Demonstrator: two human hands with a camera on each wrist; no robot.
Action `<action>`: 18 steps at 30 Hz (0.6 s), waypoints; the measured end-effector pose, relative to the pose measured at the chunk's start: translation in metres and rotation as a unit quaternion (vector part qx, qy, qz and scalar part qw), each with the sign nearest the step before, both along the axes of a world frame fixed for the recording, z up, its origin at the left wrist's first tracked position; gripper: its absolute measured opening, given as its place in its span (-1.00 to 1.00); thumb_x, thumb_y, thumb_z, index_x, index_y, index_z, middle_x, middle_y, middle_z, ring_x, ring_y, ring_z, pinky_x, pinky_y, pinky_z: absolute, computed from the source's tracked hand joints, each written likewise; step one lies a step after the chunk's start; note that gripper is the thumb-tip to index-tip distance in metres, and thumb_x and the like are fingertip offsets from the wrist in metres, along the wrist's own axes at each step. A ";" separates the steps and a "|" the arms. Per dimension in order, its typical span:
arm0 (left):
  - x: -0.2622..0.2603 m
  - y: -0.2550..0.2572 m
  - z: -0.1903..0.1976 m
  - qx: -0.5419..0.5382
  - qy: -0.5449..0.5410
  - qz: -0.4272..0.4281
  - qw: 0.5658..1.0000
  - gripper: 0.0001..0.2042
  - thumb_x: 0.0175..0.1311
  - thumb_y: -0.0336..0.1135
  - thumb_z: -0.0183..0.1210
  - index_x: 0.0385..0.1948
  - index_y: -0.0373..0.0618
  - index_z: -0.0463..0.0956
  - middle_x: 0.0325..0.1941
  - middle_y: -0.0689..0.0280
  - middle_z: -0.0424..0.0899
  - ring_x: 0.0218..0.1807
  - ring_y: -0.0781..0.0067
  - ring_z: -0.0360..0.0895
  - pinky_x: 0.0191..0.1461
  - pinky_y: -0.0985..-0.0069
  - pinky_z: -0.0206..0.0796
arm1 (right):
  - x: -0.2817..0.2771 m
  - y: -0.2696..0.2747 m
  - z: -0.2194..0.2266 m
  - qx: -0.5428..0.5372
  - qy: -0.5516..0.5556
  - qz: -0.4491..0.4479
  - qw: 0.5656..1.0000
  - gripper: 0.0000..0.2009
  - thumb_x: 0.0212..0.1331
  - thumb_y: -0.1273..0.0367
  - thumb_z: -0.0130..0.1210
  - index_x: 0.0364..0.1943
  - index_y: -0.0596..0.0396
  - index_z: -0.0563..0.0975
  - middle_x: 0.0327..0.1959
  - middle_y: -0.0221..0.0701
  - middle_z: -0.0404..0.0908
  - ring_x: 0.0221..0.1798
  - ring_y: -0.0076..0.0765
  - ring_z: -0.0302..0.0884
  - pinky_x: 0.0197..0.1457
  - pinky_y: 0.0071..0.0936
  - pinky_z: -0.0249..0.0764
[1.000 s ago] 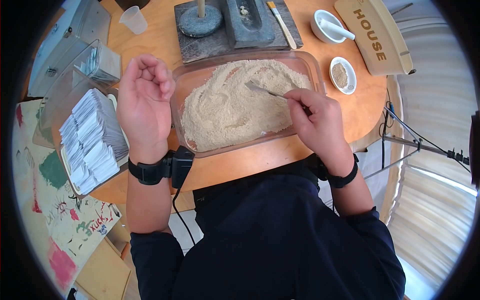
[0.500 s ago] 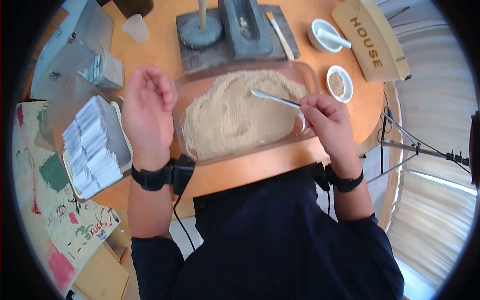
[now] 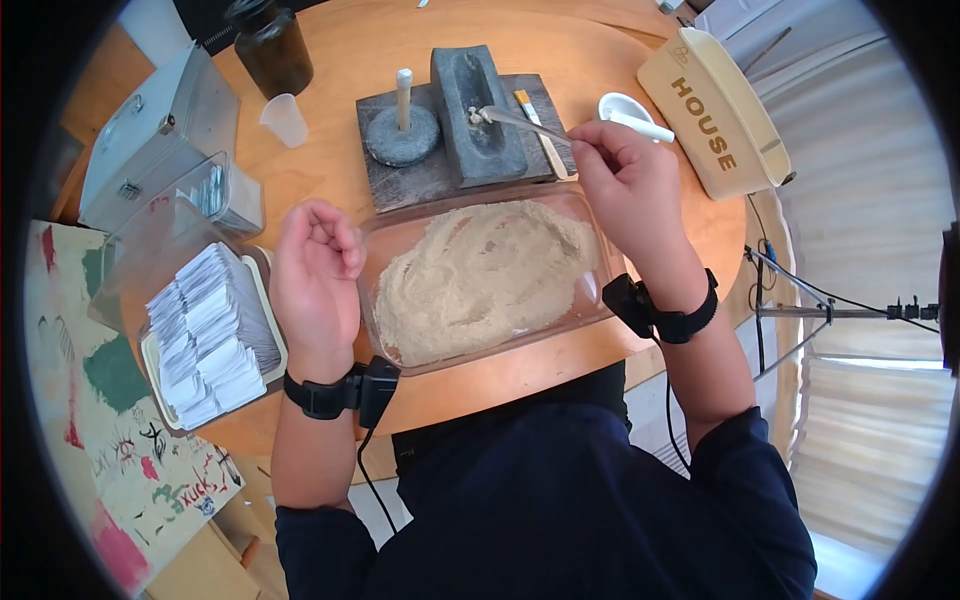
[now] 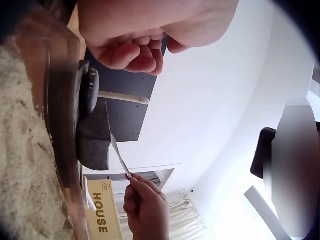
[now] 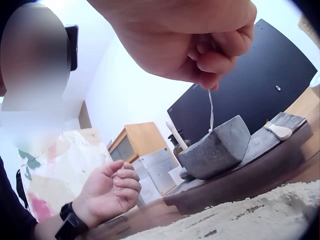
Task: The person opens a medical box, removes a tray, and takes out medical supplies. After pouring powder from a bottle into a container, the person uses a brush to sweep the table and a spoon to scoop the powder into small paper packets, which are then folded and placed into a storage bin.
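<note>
My right hand [image 3: 635, 185] pinches the handle of a slim metal spatula [image 3: 530, 125]. The spatula's tip reaches over the dark stone trough [image 3: 455, 130], right at a few pale crumbs [image 3: 475, 117] inside it. Beside the trough is a round stone wheel [image 3: 390, 145] with a wooden handle, both on a dark board [image 3: 375, 185]. My left hand [image 3: 318, 280] is held palm up at the left side of a clear plastic tray [image 3: 602, 245], fingers loosely curled around nothing. Pale powder [image 3: 480, 270] covers most of the tray's floor. In the left wrist view the spatula [image 4: 119, 156] slants down into the trough.
A flat brush [image 3: 545, 145] lies right of the trough. Behind my right hand stand a white mortar [image 3: 612, 103] and a cream HOUSE box [image 3: 710, 120]. To the left are a dark jar [image 3: 275, 60], a plastic cup [image 3: 285, 120] and a box of white packets [image 3: 210, 340].
My right hand has lifted the spatula from the powder and carried it forward to the stone trough. My left hand keeps its pose. The head view has tipped up, so the table sits lower.
</note>
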State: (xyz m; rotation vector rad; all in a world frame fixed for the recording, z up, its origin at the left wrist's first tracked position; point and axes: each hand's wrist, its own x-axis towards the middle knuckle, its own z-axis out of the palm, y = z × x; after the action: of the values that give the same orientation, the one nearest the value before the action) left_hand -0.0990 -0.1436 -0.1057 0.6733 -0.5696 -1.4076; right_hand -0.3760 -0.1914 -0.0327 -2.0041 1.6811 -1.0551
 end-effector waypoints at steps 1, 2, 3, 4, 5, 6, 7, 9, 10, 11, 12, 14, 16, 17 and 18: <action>0.000 0.000 0.000 0.003 -0.003 0.005 1.000 -0.71 0.56 -0.14 -0.14 -0.22 -0.18 0.42 -0.43 0.31 0.44 -0.44 0.53 0.27 -0.34 0.58 0.10 | 0.001 0.000 -0.002 0.002 0.000 0.002 1.000 -0.87 0.22 0.45 0.14 -0.28 0.21 0.67 -0.58 -0.32 0.63 -0.58 -0.47 0.53 -0.47 -0.50 0.41; 0.001 0.001 -0.001 0.005 -0.003 0.006 1.000 -0.71 0.56 -0.14 -0.14 -0.22 -0.18 0.42 -0.43 0.31 0.44 -0.44 0.53 0.27 -0.34 0.58 0.10 | 0.002 0.001 -0.004 -0.039 0.033 0.005 0.999 -0.87 0.22 0.44 0.15 -0.29 0.21 0.67 -0.57 -0.28 0.64 -0.58 -0.41 0.55 -0.46 -0.47 0.43; 0.002 0.000 -0.003 -0.004 0.000 -0.001 1.000 -0.71 0.55 -0.13 -0.13 -0.21 -0.18 0.42 -0.43 0.31 0.45 -0.43 0.53 0.27 -0.34 0.58 0.11 | 0.002 0.002 -0.005 -0.079 0.067 0.008 0.995 -0.88 0.22 0.44 0.15 -0.30 0.21 0.66 -0.55 -0.23 0.65 -0.58 -0.35 0.57 -0.45 -0.43 0.46; 0.002 0.000 -0.004 -0.013 0.003 -0.007 1.000 -0.70 0.55 -0.13 -0.13 -0.21 -0.19 0.42 -0.42 0.31 0.45 -0.43 0.53 0.28 -0.33 0.58 0.12 | 0.001 0.004 -0.005 -0.077 0.067 0.009 0.995 -0.88 0.22 0.44 0.15 -0.30 0.21 0.66 -0.55 -0.23 0.65 -0.58 -0.35 0.57 -0.45 -0.43 0.46; 0.003 -0.001 -0.004 -0.011 0.003 -0.006 1.000 -0.70 0.55 -0.13 -0.13 -0.21 -0.19 0.42 -0.42 0.31 0.45 -0.43 0.53 0.28 -0.33 0.58 0.12 | -0.002 0.008 -0.005 -0.093 0.069 0.004 0.993 -0.89 0.21 0.46 0.16 -0.29 0.21 0.67 -0.55 -0.23 0.65 -0.58 -0.34 0.58 -0.44 -0.43 0.47; 0.003 -0.001 -0.004 -0.015 0.011 -0.014 1.000 -0.72 0.55 -0.15 -0.13 -0.21 -0.18 0.41 -0.41 0.32 0.42 -0.41 0.52 0.27 -0.32 0.58 0.12 | -0.006 0.012 -0.004 -0.107 0.070 -0.002 0.992 -0.90 0.19 0.48 0.17 -0.29 0.20 0.67 -0.54 -0.23 0.65 -0.57 -0.32 0.58 -0.44 -0.42 0.47; 0.004 0.000 -0.005 -0.013 0.019 -0.022 0.999 -0.73 0.55 -0.16 -0.13 -0.21 -0.16 0.41 -0.40 0.33 0.38 -0.39 0.52 0.27 -0.31 0.58 0.11 | -0.009 0.018 -0.002 -0.100 0.070 0.000 0.993 -0.90 0.19 0.48 0.17 -0.29 0.20 0.67 -0.54 -0.23 0.65 -0.57 -0.32 0.58 -0.44 -0.42 0.47; 0.003 0.000 -0.005 0.003 0.012 -0.016 1.000 -0.73 0.55 -0.16 -0.14 -0.20 -0.17 0.41 -0.40 0.33 0.38 -0.38 0.52 0.27 -0.31 0.58 0.11 | -0.013 0.039 0.001 -0.044 -0.004 0.001 0.999 -0.90 0.16 0.52 0.17 -0.28 0.19 0.67 -0.52 -0.21 0.64 -0.55 -0.26 0.60 -0.42 -0.41 0.49; 0.003 -0.001 -0.004 -0.004 0.006 -0.011 1.000 -0.73 0.55 -0.17 -0.14 -0.20 -0.17 0.41 -0.40 0.33 0.38 -0.38 0.52 0.27 -0.30 0.59 0.11 | -0.013 0.053 -0.001 -0.031 -0.007 0.003 1.000 -0.90 0.16 0.52 0.17 -0.28 0.19 0.67 -0.52 -0.21 0.64 -0.55 -0.26 0.60 -0.42 -0.41 0.49; 0.004 -0.001 -0.004 -0.004 0.001 -0.013 1.000 -0.73 0.55 -0.18 -0.14 -0.20 -0.19 0.42 -0.39 0.32 0.38 -0.37 0.51 0.27 -0.29 0.58 0.12 | -0.013 0.067 0.000 -0.001 0.006 0.032 0.999 -0.89 0.14 0.54 0.17 -0.27 0.20 0.67 -0.52 -0.20 0.63 -0.53 -0.24 0.60 -0.41 -0.42 0.50; 0.005 -0.002 -0.005 -0.001 0.000 -0.011 1.000 -0.73 0.55 -0.18 -0.14 -0.20 -0.19 0.42 -0.39 0.32 0.38 -0.37 0.51 0.27 -0.29 0.58 0.12 | -0.013 0.080 0.001 0.026 0.020 0.058 0.998 -0.88 0.12 0.56 0.17 -0.26 0.20 0.66 -0.51 -0.19 0.63 -0.51 -0.23 0.61 -0.39 -0.42 0.51; 0.006 -0.003 -0.007 -0.029 0.027 -0.024 0.999 -0.73 0.55 -0.19 -0.13 -0.19 -0.21 0.42 -0.39 0.29 0.47 -0.39 0.53 0.32 -0.31 0.58 0.15 | -0.014 0.106 -0.007 0.101 0.055 0.118 0.986 -0.86 0.08 0.58 0.16 -0.28 0.20 0.66 -0.49 -0.19 0.65 -0.47 -0.20 0.65 -0.37 -0.40 0.54; 0.007 -0.003 -0.008 -0.024 0.021 -0.024 0.999 -0.73 0.55 -0.19 -0.13 -0.19 -0.21 0.42 -0.39 0.29 0.47 -0.39 0.53 0.32 -0.31 0.57 0.15 | -0.013 0.121 -0.024 0.058 0.075 0.201 0.975 -0.83 0.00 0.57 0.18 -0.29 0.16 0.66 -0.45 -0.20 0.68 -0.43 -0.07 0.67 -0.35 -0.28 0.58; 0.007 -0.003 -0.008 -0.024 0.016 -0.021 0.999 -0.73 0.55 -0.19 -0.13 -0.19 -0.20 0.43 -0.39 0.30 0.46 -0.39 0.52 0.31 -0.30 0.57 0.14 | -0.013 0.126 -0.029 0.060 0.087 0.194 0.975 -0.84 0.00 0.57 0.18 -0.29 0.16 0.66 -0.45 -0.20 0.67 -0.43 -0.07 0.66 -0.35 -0.29 0.58; 0.007 -0.004 -0.008 -0.022 0.016 -0.026 0.999 -0.73 0.55 -0.19 -0.13 -0.19 -0.20 0.43 -0.39 0.30 0.46 -0.39 0.52 0.31 -0.30 0.57 0.14 | -0.014 0.129 -0.031 0.062 0.100 0.186 0.975 -0.84 0.00 0.57 0.18 -0.29 0.16 0.65 -0.46 -0.21 0.67 -0.44 -0.07 0.66 -0.35 -0.29 0.58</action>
State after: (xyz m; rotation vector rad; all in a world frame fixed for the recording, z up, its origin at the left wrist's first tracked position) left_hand -0.0918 -0.1471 -0.1136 0.6038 -0.5944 -1.4477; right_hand -0.3895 -0.0621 -0.0640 -2.2833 1.3408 -0.6211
